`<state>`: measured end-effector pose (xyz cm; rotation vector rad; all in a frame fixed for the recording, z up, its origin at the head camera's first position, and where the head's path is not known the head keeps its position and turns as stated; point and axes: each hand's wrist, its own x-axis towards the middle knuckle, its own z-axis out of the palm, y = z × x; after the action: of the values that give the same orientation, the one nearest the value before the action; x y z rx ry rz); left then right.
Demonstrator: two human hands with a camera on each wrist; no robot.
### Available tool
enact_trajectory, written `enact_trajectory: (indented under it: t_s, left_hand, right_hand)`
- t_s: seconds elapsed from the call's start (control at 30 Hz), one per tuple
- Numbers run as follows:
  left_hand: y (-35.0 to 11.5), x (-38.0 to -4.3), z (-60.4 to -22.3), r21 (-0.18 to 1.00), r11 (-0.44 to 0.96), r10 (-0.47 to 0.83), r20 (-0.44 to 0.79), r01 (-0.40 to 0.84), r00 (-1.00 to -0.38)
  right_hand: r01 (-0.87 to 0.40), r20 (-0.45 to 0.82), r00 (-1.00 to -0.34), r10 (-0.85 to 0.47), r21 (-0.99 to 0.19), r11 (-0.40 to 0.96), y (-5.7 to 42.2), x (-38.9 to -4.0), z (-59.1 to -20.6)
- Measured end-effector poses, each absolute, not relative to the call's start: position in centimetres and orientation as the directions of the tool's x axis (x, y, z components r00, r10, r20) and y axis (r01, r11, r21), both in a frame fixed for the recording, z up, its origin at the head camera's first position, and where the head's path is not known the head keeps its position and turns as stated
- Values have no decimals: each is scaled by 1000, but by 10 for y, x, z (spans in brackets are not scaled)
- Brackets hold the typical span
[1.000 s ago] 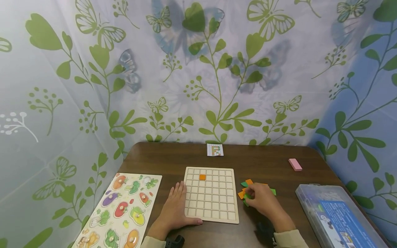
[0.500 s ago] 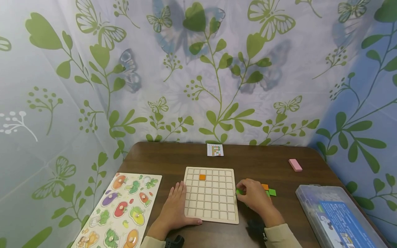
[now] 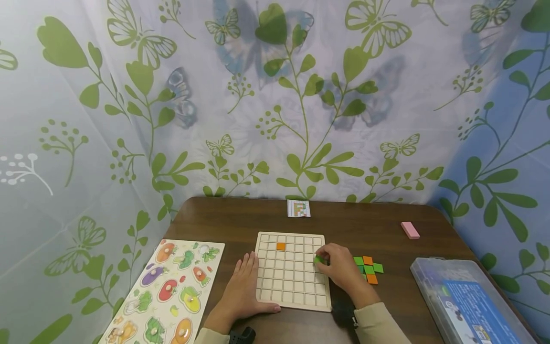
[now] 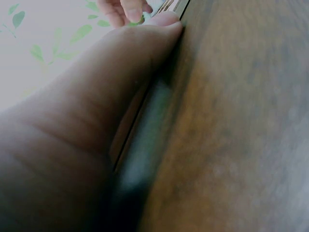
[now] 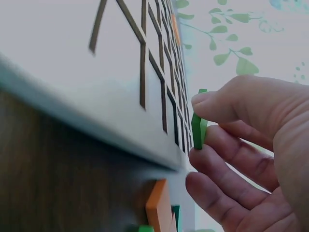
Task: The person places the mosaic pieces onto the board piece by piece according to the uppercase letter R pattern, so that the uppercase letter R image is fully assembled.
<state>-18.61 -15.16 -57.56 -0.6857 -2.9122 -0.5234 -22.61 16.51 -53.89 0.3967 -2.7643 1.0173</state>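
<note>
A wooden grid board (image 3: 293,284) lies mid-table with one orange square tile (image 3: 280,246) in a cell of its upper left part. Along the board's left edge rests my left hand (image 3: 244,292), fingers straight and thumb spread along the near edge. My right hand (image 3: 343,271) pinches a small green tile (image 5: 198,128) between thumb and fingers, over the right side of the board. In the right wrist view the tile stands on edge above the grid. Loose green and orange square tiles (image 3: 368,270) lie to the right of the board.
A vegetable puzzle board (image 3: 174,282) lies at the left. Behind the grid board is a small pattern card (image 3: 298,208). A pink block (image 3: 410,230) and a clear plastic case (image 3: 468,296) with a blue label are at the right.
My right hand has taken a green tile from the loose tiles and moved left with it over the board's right side. The left hand stays in place.
</note>
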Motion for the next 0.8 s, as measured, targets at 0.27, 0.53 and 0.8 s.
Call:
enact_trajectory:
  t_s: [0.27, 0.53, 0.8]
  left_hand:
    - [-152, -188, -577, 302, 841, 410, 183, 448, -893]
    - [-151, -187, -578, 310, 835, 410, 200, 455, -890]
    - [-151, -186, -578, 304, 841, 408, 189, 448, -893]
  right_hand:
    - [-322, 246, -946, -211, -638, 700, 148, -238, -538]
    - [-363, 251, -932, -262, -647, 671, 139, -247, -542]
    - [-395, 251, -918, -306, -624, 674, 128, -254, -539]
